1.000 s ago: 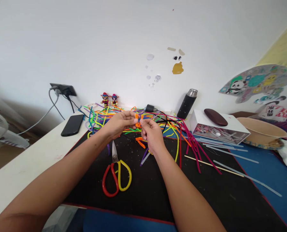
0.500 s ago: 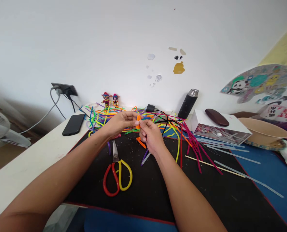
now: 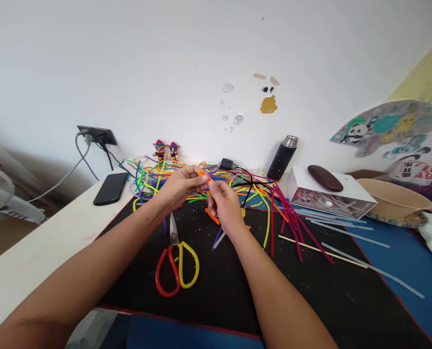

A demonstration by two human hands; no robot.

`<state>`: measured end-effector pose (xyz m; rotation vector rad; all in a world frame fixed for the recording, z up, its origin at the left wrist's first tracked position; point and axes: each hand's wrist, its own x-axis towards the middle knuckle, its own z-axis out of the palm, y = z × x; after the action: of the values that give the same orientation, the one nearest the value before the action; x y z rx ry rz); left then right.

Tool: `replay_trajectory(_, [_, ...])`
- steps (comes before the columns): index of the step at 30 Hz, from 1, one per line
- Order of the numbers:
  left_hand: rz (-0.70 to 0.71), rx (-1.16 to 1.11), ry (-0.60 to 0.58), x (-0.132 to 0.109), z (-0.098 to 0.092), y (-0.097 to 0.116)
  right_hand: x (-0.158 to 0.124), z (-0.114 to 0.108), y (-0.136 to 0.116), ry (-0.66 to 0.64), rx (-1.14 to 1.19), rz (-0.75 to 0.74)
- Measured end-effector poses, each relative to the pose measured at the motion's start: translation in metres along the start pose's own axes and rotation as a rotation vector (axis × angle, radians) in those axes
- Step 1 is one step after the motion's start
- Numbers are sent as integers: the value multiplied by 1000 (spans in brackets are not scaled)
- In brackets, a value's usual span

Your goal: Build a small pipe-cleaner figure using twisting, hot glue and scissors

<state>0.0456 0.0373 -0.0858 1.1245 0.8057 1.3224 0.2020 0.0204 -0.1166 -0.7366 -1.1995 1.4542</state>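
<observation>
My left hand (image 3: 181,186) pinches a short orange pipe cleaner (image 3: 203,174) above the black mat (image 3: 223,286). My right hand (image 3: 226,207) is closed just below it, fingers pinching the lower part of the same orange piece, which trails down by my palm. Behind both hands lies a tangled heap of coloured pipe cleaners (image 3: 252,191). Red and yellow scissors (image 3: 177,261) lie shut on the mat, near my left forearm.
A black phone (image 3: 110,188) lies at the left by a wall socket with cables. Two small dolls (image 3: 166,150), a black flask (image 3: 282,157), a white box (image 3: 325,194) with a brown case on top, and a tan bowl (image 3: 393,198) stand behind. Clear sticks and a wooden skewer (image 3: 321,249) lie at the right.
My right hand has dropped slightly and drawn toward me along the orange piece. My left hand stays in place, still pinching its top end.
</observation>
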Motion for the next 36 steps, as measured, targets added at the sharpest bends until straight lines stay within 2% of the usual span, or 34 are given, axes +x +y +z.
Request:
replay_trajectory(6, [-10, 116, -72, 0, -2, -1, 2, -2, 4, 30, -52, -42])
replay_trajectory(12, [-56, 281, -141, 2, -15, 16, 1, -2, -2, 20, -82, -67])
replay_trajectory(15, [-25, 381, -116, 1, -17, 22, 0, -2, 0, 5, -135, -50])
replay_trajectory(19, [3, 342, -83, 1, -14, 18, -1, -4, 2, -8, -205, -71])
replay_trajectory(25, [-35, 309, -114, 4, -13, 15, -2, -5, -1, -4, -283, -113])
replay_trajectory(36, [-40, 281, -96, 1, -8, 13, -2, -5, -3, 22, -203, -108])
